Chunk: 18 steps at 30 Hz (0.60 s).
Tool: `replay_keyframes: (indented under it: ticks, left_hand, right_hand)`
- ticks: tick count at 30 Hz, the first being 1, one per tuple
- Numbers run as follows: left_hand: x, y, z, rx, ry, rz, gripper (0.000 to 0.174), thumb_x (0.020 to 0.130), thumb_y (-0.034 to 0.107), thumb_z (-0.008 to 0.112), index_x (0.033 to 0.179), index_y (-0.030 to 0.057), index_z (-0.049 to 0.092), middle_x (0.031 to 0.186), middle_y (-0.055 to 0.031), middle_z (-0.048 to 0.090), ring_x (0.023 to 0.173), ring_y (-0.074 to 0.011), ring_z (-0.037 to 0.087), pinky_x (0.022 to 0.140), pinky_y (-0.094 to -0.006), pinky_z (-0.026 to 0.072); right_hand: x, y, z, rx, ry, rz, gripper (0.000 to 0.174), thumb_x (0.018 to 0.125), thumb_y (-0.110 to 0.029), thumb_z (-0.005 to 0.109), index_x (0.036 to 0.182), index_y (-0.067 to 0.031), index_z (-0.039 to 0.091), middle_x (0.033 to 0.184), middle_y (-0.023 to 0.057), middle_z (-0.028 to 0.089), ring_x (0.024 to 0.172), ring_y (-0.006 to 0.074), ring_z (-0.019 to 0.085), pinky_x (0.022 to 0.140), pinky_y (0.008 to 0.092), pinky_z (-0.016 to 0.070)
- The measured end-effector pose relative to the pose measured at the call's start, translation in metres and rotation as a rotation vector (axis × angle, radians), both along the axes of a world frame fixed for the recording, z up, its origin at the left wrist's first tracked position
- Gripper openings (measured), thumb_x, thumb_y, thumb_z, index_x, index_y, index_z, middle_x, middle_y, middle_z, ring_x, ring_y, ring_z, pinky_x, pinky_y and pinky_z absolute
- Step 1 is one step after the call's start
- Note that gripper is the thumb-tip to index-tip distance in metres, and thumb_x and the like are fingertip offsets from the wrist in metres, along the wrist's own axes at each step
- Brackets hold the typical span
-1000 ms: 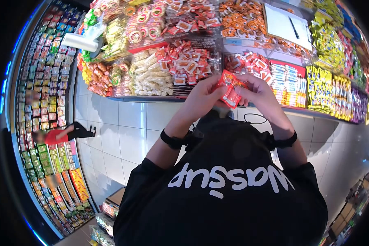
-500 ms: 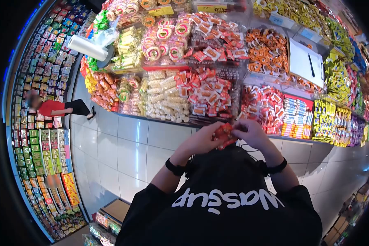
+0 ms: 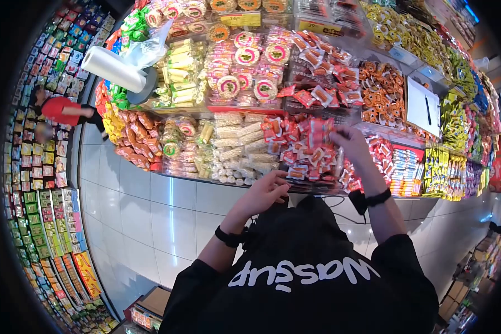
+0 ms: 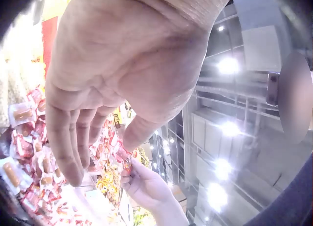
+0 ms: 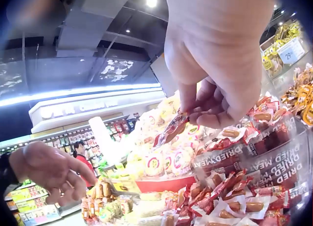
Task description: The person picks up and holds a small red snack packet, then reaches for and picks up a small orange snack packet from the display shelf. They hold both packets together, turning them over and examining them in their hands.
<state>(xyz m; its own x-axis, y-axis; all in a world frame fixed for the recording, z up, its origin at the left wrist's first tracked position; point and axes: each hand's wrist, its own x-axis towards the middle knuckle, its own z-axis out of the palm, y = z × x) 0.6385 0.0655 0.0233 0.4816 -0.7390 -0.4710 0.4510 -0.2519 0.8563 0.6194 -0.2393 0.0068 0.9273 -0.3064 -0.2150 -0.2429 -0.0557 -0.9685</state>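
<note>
Between the thumb and fingers of my right hand [image 3: 350,143], a small red packet [image 5: 171,130] is pinched by its end. It hangs over a bin of red-and-clear wrapped dried meat snacks [image 5: 234,201], and it looks blurred in the head view. My left hand [image 3: 265,192] holds nothing. Its fingers are loosely bent at the front edge of the display, near the white wrapped rolls [image 3: 234,153]. In the left wrist view the left palm [image 4: 127,64] fills the upper part, with the right hand farther off.
A roll of plastic bags [image 3: 114,69] stands at the display's left. A clipboard with a pen [image 3: 420,106] lies among the bins at right. Orange packets [image 3: 381,92] are heaped beside it. A person in a red top [image 3: 61,110] is by the far shelves at left.
Both hands held the red packet close to the body earlier. The left has let go and drawn apart, while the right has carried the packet forward over the bin. The head view has shifted.
</note>
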Motion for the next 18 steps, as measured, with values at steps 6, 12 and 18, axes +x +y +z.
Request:
replay_keyframes:
  ticks: [6, 12, 18]
  left_hand:
    - [0.012, 0.037, -0.004, -0.017, 0.037, 0.099, 0.039, 0.098, 0.014, 0.051, 0.135, 0.0014, 0.042, 0.113, -0.0126, 0.060, 0.098, -0.0188, 0.061, 0.083, -0.0325, 0.0542]
    - [0.020, 0.059, -0.003, -0.019, 0.047, 0.147, 0.038, 0.099, 0.013, 0.048, 0.134, 0.0012, 0.043, 0.115, -0.0131, 0.060, 0.100, -0.0194, 0.061, 0.084, -0.0330, 0.0538]
    - [0.025, 0.057, -0.007, -0.028, 0.051, 0.135, 0.037, 0.099, 0.013, 0.048, 0.133, 0.0008, 0.044, 0.116, -0.0134, 0.060, 0.101, -0.0196, 0.061, 0.084, -0.0327, 0.0537]
  right_hand:
    - [0.090, -0.008, -0.025, -0.014, -0.070, -0.140, 0.014, 0.089, -0.015, 0.068, 0.095, -0.0024, 0.068, 0.068, -0.0037, 0.058, 0.055, 0.0034, 0.049, 0.049, 0.0203, 0.0367]
    - [0.146, -0.011, -0.051, -0.197, -0.065, -0.247, 0.022, 0.087, -0.018, 0.069, 0.096, 0.0020, 0.066, 0.069, 0.0026, 0.063, 0.055, 0.0086, 0.058, 0.050, 0.0249, 0.0448]
    - [0.142, -0.008, -0.060, -0.182, -0.048, -0.276, 0.020, 0.090, -0.015, 0.065, 0.100, 0.0022, 0.064, 0.075, 0.0056, 0.066, 0.058, 0.0118, 0.063, 0.052, 0.0242, 0.0492]
